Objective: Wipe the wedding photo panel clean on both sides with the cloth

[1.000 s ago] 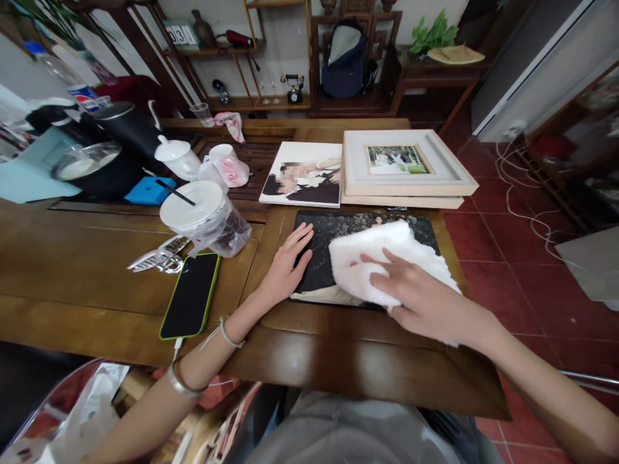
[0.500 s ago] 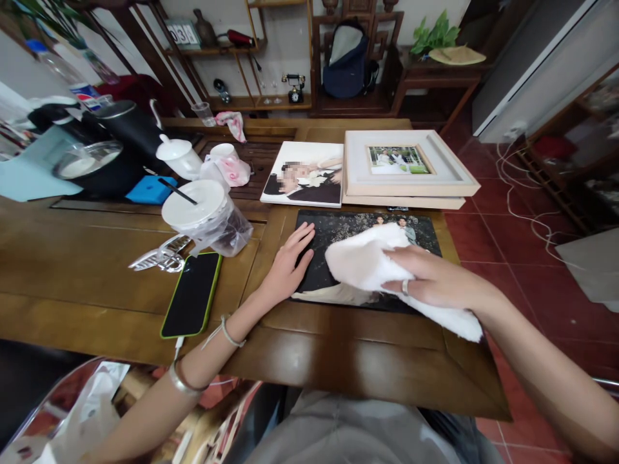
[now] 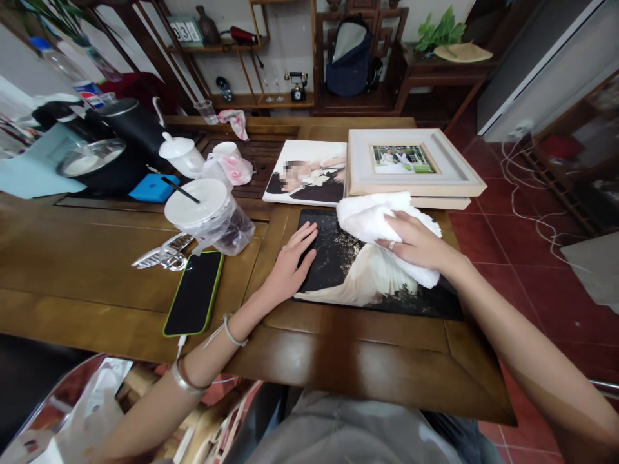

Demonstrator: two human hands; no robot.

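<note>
A dark photo panel [image 3: 329, 254] showing a pale gown lies flat on the wooden table [image 3: 309, 341]. My left hand [image 3: 293, 261] rests on its left edge, fingers stretched out and nothing held. Over the panel's upper right part, my right hand [image 3: 411, 241] presses a white towel [image 3: 367, 216], with the fingers around the cloth. The towel hides the upper part of the picture and reaches the front of the stacked frames. Behind the panel are a white-edged photo print [image 3: 309, 174] and a pale framed photo [image 3: 358, 164] on top of another frame.
Left of my left hand are a lidded drink cup [image 3: 213, 216] in a plastic bag, a phone [image 3: 193, 293] on a charging cable and a silver clip-like thing [image 3: 167, 253]. Farther back stand a white teapot [image 3: 181, 154], a blue box [image 3: 153, 187] and a black pot [image 3: 104, 177].
My right hand has pushed the towel away from me, up the panel toward the frames, uncovering the gown. My left hand stays at the left edge.
</note>
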